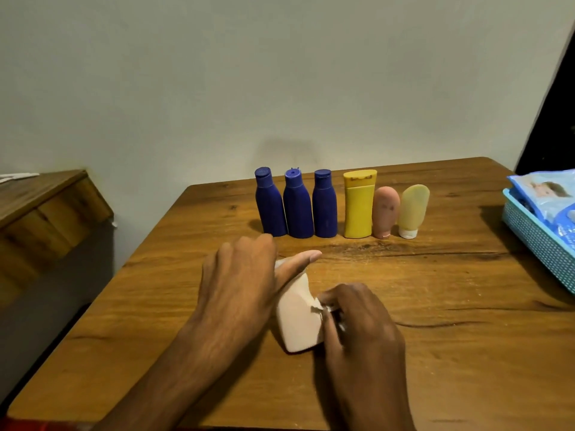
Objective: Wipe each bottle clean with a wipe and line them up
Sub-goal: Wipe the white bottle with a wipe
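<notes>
- Wooden table (435,353) under everything.
- Turquoise basket (535,241) at the right edge, holding a wipes pack (547,194).
- Six bottles upright in a row near the wall: three blue bottles (298,206), a yellow bottle (358,206), a pink tube (385,213), a pale yellow tube (412,209).
- Left hand (239,284) clasped around a white bottle (298,325), tilted, in front of the row.
- Right hand (364,325) pinching a wipe (323,307) against that bottle's side.

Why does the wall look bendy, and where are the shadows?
Head view: the wide-angle lens curves the wall and table edges. Shadows fall beside the basket and under the left hand. The right hand, rubbing the white bottle, looks slightly blurred.
</notes>
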